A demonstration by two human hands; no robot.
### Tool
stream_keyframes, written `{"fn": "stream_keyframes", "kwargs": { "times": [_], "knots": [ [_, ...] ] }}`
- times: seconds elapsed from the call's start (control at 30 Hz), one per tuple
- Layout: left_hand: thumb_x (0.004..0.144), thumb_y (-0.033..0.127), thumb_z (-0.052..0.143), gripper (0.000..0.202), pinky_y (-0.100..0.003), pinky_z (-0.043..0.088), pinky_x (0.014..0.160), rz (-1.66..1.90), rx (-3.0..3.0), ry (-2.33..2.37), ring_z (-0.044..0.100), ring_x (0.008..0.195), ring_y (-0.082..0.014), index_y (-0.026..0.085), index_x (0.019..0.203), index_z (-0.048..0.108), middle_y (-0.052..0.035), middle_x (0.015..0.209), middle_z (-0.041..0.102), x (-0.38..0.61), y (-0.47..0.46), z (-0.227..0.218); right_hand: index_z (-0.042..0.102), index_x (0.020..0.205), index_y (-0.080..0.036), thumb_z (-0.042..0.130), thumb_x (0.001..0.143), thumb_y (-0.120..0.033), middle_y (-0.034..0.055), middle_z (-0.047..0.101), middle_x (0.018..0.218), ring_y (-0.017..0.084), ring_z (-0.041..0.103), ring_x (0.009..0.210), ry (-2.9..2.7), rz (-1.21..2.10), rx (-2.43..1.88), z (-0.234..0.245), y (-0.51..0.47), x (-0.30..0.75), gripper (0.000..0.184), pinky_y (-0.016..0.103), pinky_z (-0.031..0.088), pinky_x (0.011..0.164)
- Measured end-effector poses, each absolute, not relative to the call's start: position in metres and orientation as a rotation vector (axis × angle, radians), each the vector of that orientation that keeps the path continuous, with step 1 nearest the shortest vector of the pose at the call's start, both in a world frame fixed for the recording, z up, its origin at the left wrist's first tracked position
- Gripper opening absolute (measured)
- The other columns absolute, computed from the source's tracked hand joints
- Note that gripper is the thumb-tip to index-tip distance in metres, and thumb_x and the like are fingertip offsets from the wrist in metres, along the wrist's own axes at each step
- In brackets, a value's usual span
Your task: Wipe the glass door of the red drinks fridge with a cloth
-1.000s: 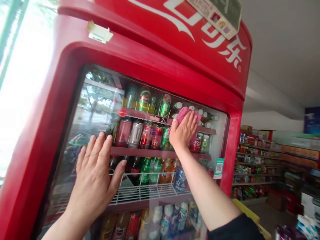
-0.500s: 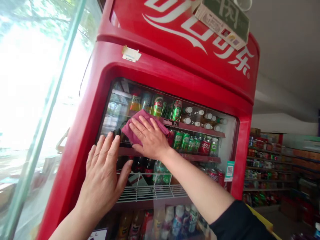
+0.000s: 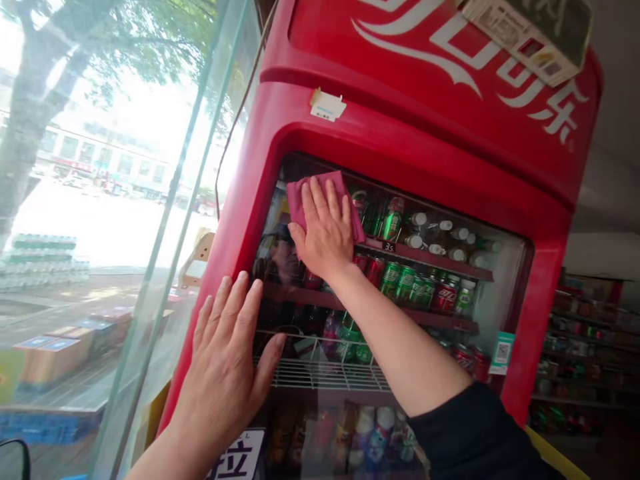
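A tall red drinks fridge (image 3: 400, 143) with white lettering fills the view. My right hand (image 3: 326, 230) presses a pink cloth (image 3: 299, 200) flat against the top left corner of its glass door (image 3: 480, 293), fingers stretched out over the cloth. My left hand (image 3: 227, 353) lies flat on the lower left of the glass, fingers spread, holding nothing. Behind the glass, shelves carry green and red cans, white-capped bottles and coloured drink bottles.
A large shop window (image 3: 100, 220) stands to the left of the fridge, with a street, a tree and stacked crates outside. Store shelves (image 3: 585, 347) with goods run along the right. A white sticker (image 3: 327, 105) sits on the fridge's upper frame.
My right hand has swept the pink cloth from the right side of the glass across to the top left corner. The left hand has stayed flat on the glass. The camera has swung left.
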State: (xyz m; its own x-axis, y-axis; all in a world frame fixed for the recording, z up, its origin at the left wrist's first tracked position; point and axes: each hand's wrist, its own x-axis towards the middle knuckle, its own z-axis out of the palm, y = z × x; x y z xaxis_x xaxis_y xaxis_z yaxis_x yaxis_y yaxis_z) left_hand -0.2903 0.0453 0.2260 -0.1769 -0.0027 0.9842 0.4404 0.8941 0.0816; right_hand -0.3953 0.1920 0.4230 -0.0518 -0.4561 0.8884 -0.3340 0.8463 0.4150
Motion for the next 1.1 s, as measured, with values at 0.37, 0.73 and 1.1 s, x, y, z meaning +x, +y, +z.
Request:
{"fn": "stream_keyframes", "kwargs": {
  "times": [0.37, 0.73, 1.1],
  "knots": [
    [0.109, 0.045, 0.057, 0.083, -0.066, 0.030, 0.142, -0.463, -0.352, -1.777, 0.028, 0.176, -0.0380, 0.024, 0.182, 0.022, -0.0161, 0.187, 0.034, -0.279, 0.035, 0.193, 0.040, 0.176, -0.018, 0.058, 0.113, -0.052, 0.0053, 0.042, 0.183, 0.028, 0.028, 0.175, -1.625, -0.544, 1.326, 0.274, 0.223, -0.395, 0.074, 0.059, 0.024, 0.146],
    [0.111, 0.042, 0.056, 0.083, -0.062, 0.024, 0.143, -0.451, -0.293, -1.802, 0.022, 0.178, -0.0363, 0.024, 0.183, 0.019, -0.0160, 0.188, 0.031, -0.256, 0.017, 0.188, 0.029, 0.181, -0.015, 0.051, 0.114, -0.043, 0.0083, 0.023, 0.192, 0.033, 0.013, 0.179, -1.772, -0.192, 0.614, 0.409, 0.185, -0.385, 0.076, 0.062, 0.006, 0.147],
    [0.110, 0.040, 0.057, 0.084, -0.061, 0.022, 0.144, -0.441, -0.316, -1.887, 0.021, 0.179, -0.0352, 0.024, 0.183, 0.019, -0.0160, 0.189, 0.029, -0.249, 0.016, 0.165, 0.031, 0.180, -0.012, 0.055, 0.115, -0.054, 0.0120, 0.025, 0.189, 0.035, 0.012, 0.179, -1.874, -0.149, 0.886, 0.235, 0.174, -0.377, 0.081, 0.066, 0.017, 0.146]
  ]
}}
